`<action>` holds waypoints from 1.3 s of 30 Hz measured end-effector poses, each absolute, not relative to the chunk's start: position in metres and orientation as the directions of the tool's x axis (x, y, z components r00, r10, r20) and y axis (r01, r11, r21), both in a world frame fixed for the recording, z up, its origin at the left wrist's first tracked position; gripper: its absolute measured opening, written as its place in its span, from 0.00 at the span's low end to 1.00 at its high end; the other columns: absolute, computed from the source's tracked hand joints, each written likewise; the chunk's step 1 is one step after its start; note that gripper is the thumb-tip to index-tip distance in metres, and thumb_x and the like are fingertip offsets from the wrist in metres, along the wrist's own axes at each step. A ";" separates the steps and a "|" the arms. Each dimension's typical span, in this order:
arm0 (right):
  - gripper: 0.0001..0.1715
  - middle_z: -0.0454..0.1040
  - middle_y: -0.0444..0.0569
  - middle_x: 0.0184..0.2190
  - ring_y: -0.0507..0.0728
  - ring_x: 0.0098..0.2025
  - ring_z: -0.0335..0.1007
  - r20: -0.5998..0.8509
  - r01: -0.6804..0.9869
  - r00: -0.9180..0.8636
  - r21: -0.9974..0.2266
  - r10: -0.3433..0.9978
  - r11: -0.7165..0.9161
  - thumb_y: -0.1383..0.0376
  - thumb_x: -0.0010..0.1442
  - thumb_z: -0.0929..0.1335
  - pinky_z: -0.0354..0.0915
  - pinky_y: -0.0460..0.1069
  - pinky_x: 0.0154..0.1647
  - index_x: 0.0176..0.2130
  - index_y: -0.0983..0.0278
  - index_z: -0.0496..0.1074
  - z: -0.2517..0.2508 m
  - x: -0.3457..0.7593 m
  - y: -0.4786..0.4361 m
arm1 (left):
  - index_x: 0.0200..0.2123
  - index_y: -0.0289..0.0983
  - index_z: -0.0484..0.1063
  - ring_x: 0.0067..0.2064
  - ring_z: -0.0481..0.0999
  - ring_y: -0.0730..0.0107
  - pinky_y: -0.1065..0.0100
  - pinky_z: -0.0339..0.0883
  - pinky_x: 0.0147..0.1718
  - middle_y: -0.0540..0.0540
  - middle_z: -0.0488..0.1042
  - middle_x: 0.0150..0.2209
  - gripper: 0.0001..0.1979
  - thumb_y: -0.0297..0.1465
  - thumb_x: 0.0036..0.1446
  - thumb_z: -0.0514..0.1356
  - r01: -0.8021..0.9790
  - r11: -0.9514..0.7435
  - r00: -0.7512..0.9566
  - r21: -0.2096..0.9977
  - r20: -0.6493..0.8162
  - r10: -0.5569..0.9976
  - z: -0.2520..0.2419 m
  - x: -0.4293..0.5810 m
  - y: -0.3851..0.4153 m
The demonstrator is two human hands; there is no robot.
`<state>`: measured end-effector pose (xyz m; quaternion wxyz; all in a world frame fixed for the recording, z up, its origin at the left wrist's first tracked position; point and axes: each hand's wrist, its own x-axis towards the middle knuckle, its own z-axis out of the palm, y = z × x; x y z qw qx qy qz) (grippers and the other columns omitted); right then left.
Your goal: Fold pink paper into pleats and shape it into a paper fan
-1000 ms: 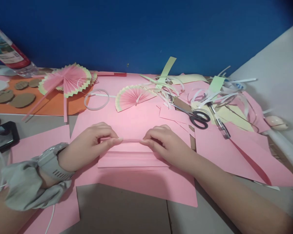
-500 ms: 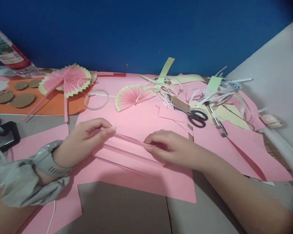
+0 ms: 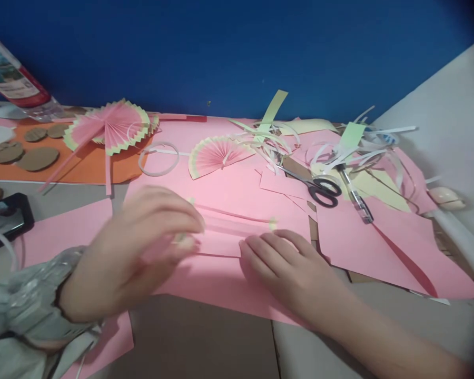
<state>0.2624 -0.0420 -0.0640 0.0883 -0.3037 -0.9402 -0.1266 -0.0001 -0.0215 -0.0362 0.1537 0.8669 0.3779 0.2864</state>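
The pleated pink paper [image 3: 221, 245] lies between the person's two hands, on a larger pink sheet [image 3: 217, 279] that covers part of the tabletop [image 3: 205, 337]. Its folds run mostly sideways, sloping slightly down toward the right, and a pale green patch shows near each end of its far edge.

The left hand [image 3: 138, 245] is at the paper's left end and hides part of it. Its fingers arch forward over the thumb; the hand is blurred, so one cannot tell whether thumb and fingers meet, or whether they pinch the paper. The right hand [image 3: 286, 263] is palm down at the right end, its fingers side by side with their tips on the near folds. Its thumb is hidden, so whether it clamps the paper cannot be told.

Beyond the pleated paper, on the far part of the sheet, lies a half-round paper fan [image 3: 217, 158] with a pale green rim. A clear ring [image 3: 158, 172] lies to the fan's left; black-handled scissors [image 3: 315, 188] lie to its right, beyond the right hand.
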 end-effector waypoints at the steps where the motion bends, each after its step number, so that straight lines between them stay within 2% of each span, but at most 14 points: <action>1: 0.15 0.75 0.51 0.40 0.58 0.40 0.66 0.210 0.605 -0.793 0.152 0.572 0.782 0.73 0.59 0.62 0.59 0.56 0.47 0.46 0.68 0.71 -0.068 0.264 -0.046 | 0.38 0.39 0.68 0.43 0.69 0.68 0.63 0.62 0.45 0.47 0.73 0.40 0.05 0.30 0.61 0.53 0.518 -0.702 0.641 0.489 0.321 0.697 -0.037 0.004 -0.021; 3: 0.15 0.75 0.50 0.42 0.58 0.42 0.65 0.209 0.633 -0.766 0.090 0.607 0.769 0.70 0.60 0.63 0.58 0.56 0.49 0.47 0.68 0.70 -0.072 0.265 -0.052 | 0.39 0.39 0.69 0.40 0.69 0.69 0.64 0.62 0.41 0.48 0.73 0.38 0.05 0.29 0.61 0.54 0.528 -0.726 0.735 0.441 0.192 0.651 -0.043 0.012 -0.020; 6: 0.15 0.74 0.50 0.43 0.58 0.44 0.64 0.197 0.658 -0.736 -0.020 0.648 0.753 0.66 0.62 0.63 0.56 0.55 0.50 0.49 0.67 0.69 -0.073 0.267 -0.056 | 0.39 0.39 0.71 0.39 0.68 0.67 0.63 0.61 0.39 0.48 0.72 0.38 0.07 0.32 0.62 0.53 0.567 -0.736 0.773 0.369 0.071 0.631 -0.056 0.018 -0.020; 10: 0.17 0.72 0.48 0.43 0.57 0.43 0.62 0.104 0.700 -0.691 -0.151 0.715 0.698 0.73 0.59 0.63 0.54 0.54 0.52 0.48 0.64 0.68 -0.068 0.267 -0.056 | 0.36 0.38 0.73 0.37 0.68 0.68 0.64 0.61 0.36 0.48 0.72 0.36 0.10 0.29 0.63 0.51 0.568 -0.744 0.783 0.351 0.049 0.621 -0.065 0.018 -0.022; 14: 0.15 0.71 0.48 0.41 0.56 0.42 0.61 0.044 0.733 -0.639 -0.268 0.768 0.625 0.76 0.55 0.64 0.55 0.53 0.51 0.41 0.63 0.70 -0.067 0.262 -0.050 | 0.35 0.37 0.73 0.36 0.68 0.68 0.64 0.61 0.35 0.47 0.71 0.35 0.11 0.28 0.63 0.51 0.559 -0.751 0.782 0.352 0.079 0.618 -0.068 0.018 -0.019; 18: 0.12 0.71 0.48 0.37 0.56 0.39 0.62 0.098 0.742 -0.626 -0.233 0.774 0.629 0.79 0.53 0.64 0.54 0.54 0.53 0.34 0.64 0.70 -0.074 0.256 -0.042 | 0.34 0.36 0.72 0.36 0.67 0.67 0.63 0.61 0.35 0.45 0.70 0.34 0.12 0.31 0.64 0.50 0.594 -0.722 0.752 0.356 0.075 0.655 -0.072 0.016 -0.015; 22: 0.11 0.71 0.48 0.37 0.55 0.39 0.62 0.111 0.727 -0.625 -0.277 0.773 0.628 0.77 0.55 0.63 0.55 0.53 0.51 0.35 0.64 0.70 -0.080 0.259 -0.040 | 0.34 0.36 0.71 0.37 0.67 0.66 0.62 0.61 0.36 0.45 0.69 0.34 0.13 0.33 0.64 0.50 0.645 -0.651 0.700 0.401 0.032 0.713 -0.075 0.013 -0.013; 25: 0.11 0.70 0.48 0.36 0.55 0.38 0.61 0.113 0.731 -0.609 -0.305 0.785 0.611 0.77 0.56 0.63 0.55 0.53 0.50 0.34 0.64 0.70 -0.080 0.263 -0.038 | 0.36 0.36 0.69 0.39 0.67 0.67 0.63 0.61 0.39 0.46 0.69 0.36 0.09 0.32 0.64 0.51 0.675 -0.600 0.646 0.429 0.049 0.762 -0.076 0.011 -0.012; 30: 0.14 0.72 0.45 0.32 0.54 0.37 0.64 0.171 0.693 -0.666 -0.219 0.726 0.687 0.75 0.59 0.60 0.50 0.54 0.56 0.35 0.62 0.72 -0.076 0.261 -0.036 | 0.39 0.40 0.69 0.42 0.66 0.67 0.63 0.58 0.44 0.49 0.71 0.39 0.04 0.29 0.60 0.55 0.686 -0.627 0.632 0.368 0.124 0.765 -0.076 0.011 -0.013; 34: 0.17 0.74 0.44 0.29 0.53 0.34 0.66 0.199 0.693 -0.673 -0.168 0.713 0.701 0.75 0.62 0.58 0.53 0.52 0.52 0.33 0.63 0.73 -0.074 0.260 -0.036 | 0.39 0.42 0.69 0.41 0.67 0.68 0.62 0.57 0.44 0.51 0.72 0.39 0.09 0.24 0.60 0.53 0.658 -0.678 0.679 0.328 0.129 0.723 -0.076 0.013 -0.015; 37: 0.15 0.74 0.44 0.29 0.53 0.33 0.66 0.212 0.689 -0.660 -0.213 0.721 0.693 0.75 0.62 0.59 0.54 0.52 0.51 0.33 0.64 0.72 -0.077 0.263 -0.034 | 0.39 0.41 0.69 0.41 0.69 0.67 0.63 0.57 0.44 0.50 0.74 0.39 0.07 0.26 0.60 0.53 0.640 -0.692 0.688 0.333 0.153 0.710 -0.075 0.014 -0.015; 39: 0.13 0.73 0.44 0.30 0.52 0.34 0.66 0.200 0.674 -0.646 -0.305 0.737 0.673 0.75 0.61 0.61 0.55 0.52 0.51 0.35 0.64 0.71 -0.077 0.265 -0.032 | 0.39 0.41 0.69 0.41 0.69 0.66 0.63 0.57 0.43 0.49 0.74 0.38 0.06 0.30 0.60 0.54 0.640 -0.693 0.685 0.331 0.162 0.710 -0.073 0.015 -0.015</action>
